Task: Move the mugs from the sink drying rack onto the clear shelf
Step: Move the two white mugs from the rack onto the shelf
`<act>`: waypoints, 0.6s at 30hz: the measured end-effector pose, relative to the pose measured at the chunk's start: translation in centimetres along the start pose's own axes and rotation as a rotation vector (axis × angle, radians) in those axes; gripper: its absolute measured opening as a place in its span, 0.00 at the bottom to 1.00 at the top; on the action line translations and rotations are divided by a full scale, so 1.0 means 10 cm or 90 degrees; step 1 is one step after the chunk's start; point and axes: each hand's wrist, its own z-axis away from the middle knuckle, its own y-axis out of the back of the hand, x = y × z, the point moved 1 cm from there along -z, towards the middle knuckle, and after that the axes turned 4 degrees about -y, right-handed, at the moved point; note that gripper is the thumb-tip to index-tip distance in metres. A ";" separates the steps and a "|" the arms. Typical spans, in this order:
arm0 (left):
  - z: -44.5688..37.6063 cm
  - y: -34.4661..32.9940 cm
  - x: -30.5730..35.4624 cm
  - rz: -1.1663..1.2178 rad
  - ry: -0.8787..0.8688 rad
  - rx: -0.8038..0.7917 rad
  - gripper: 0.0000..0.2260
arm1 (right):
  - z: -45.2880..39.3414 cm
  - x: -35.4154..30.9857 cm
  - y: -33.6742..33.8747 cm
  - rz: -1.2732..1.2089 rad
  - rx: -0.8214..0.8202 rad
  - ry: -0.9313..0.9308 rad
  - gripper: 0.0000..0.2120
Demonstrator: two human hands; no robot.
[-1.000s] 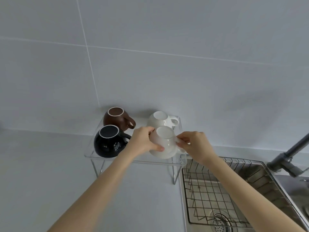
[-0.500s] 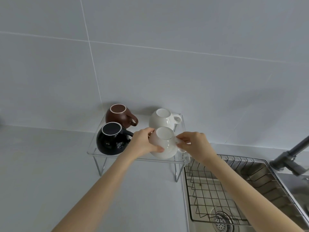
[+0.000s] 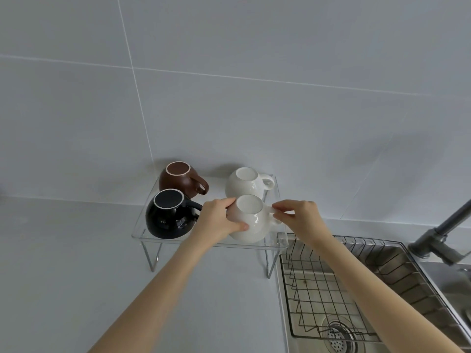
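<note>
Mugs: black mug (image 3: 168, 216) front left and brown mug (image 3: 181, 178) behind it, both upside down on the clear shelf (image 3: 142, 234). Left hand (image 3: 219, 221) grip grasps the front white mug (image 3: 251, 219) body; mug sits inverted between both hands, handle pointing right. Second white mug (image 3: 246, 183) behind it. Right hand (image 3: 300, 217) grip pinches the handle. Drying rack (image 3: 318, 289) in sink looks empty. Likely last mug; both grips just need letting go.

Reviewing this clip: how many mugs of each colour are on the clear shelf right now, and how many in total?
Brown mug: 1
Black mug: 1
White mugs: 2, the back one and the front one held by both hands
Total: 4, all upside down
</note>
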 end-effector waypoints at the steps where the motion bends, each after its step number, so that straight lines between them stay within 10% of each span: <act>1: 0.01 -0.02 0.01 0.001 -0.001 0.012 0.29 | -0.01 0.01 0.01 -0.005 -0.002 0.000 0.08; 18: 0.07 -0.04 0.05 -0.001 0.023 0.013 0.32 | -0.09 0.10 -0.01 -0.047 -0.037 -0.016 0.11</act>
